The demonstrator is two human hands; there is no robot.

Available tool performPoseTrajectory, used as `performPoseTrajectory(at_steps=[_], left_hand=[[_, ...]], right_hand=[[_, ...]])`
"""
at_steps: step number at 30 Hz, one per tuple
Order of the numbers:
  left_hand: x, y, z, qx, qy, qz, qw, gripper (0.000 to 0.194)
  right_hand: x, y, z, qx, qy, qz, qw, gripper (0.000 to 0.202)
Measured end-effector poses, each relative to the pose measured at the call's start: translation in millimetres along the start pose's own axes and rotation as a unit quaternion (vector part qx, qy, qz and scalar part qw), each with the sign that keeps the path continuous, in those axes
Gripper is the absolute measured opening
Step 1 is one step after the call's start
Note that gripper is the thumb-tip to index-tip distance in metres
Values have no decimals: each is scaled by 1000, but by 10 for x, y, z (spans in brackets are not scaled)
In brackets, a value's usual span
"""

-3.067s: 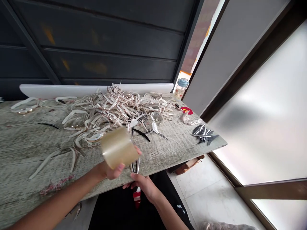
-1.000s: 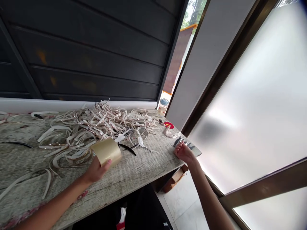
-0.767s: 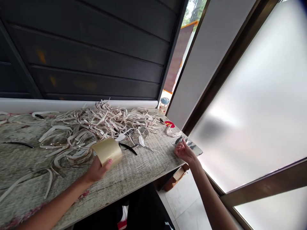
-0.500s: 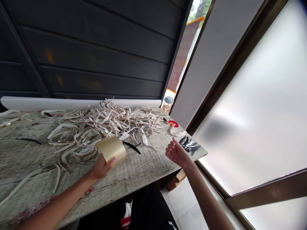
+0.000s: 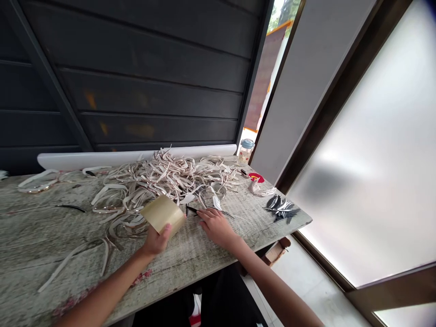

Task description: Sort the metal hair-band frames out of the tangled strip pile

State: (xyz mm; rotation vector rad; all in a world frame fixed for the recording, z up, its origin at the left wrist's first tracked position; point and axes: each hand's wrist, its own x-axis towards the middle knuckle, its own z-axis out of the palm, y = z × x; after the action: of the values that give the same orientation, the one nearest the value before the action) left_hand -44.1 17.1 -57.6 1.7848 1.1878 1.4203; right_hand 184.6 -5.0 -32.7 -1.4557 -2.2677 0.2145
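Note:
A wide tan-gold roll (image 5: 162,214), apparently tape, is gripped in my left hand (image 5: 158,238), with the thumb across its near side. My right hand (image 5: 218,228) lies low over the table, fingers stretched out and touching a thin black curved strip (image 5: 192,209); the hand covers part of that strip. Just beyond the fingertips are a white leaf-shaped piece (image 5: 217,202) and a few dark thin strips. A tangled heap of white and rose-gold bands (image 5: 163,170) spreads behind both hands.
Silver and black curved pieces (image 5: 281,206) lie near the right corner of the table (image 5: 177,268). Behind them are a bundle of pale strands (image 5: 261,188), a red disc (image 5: 256,177) and a blue-lidded jar (image 5: 245,152). A white roll (image 5: 81,160) runs along the back.
My right hand has moved left and down from above the table's right side to the black strip, its fingers uncurling. My left hand still holds the roll; the view has shifted slightly.

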Motion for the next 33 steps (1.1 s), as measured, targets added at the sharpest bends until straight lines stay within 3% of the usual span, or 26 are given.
performPoseTrajectory(at_steps=[7,13,16,20,23,28,33], left_hand=[[-25,144,-5,-26,-110,6,994,63],[-47,95,-2,-16,-127,14,992,61],[-54,36,1,-11,-121,7,993,58],[-39,4,6,-6,-102,6,995,59],[-30,21,4,-7,-112,12,994,57],[-27,49,-2,-8,-128,18,992,59],[-20,73,5,10,-126,20,992,67]], right_hand=[[-632,-292,48,41,6,-67,997,44],[-953,-362,-94,147,-3,-90,985,36],[-906,-230,-123,144,13,-66,987,34],[-725,41,-117,65,66,11,996,38],[-595,173,-133,23,78,49,996,24],[-450,193,-166,-13,71,92,993,12],[-383,113,-185,-29,145,186,971,19]])
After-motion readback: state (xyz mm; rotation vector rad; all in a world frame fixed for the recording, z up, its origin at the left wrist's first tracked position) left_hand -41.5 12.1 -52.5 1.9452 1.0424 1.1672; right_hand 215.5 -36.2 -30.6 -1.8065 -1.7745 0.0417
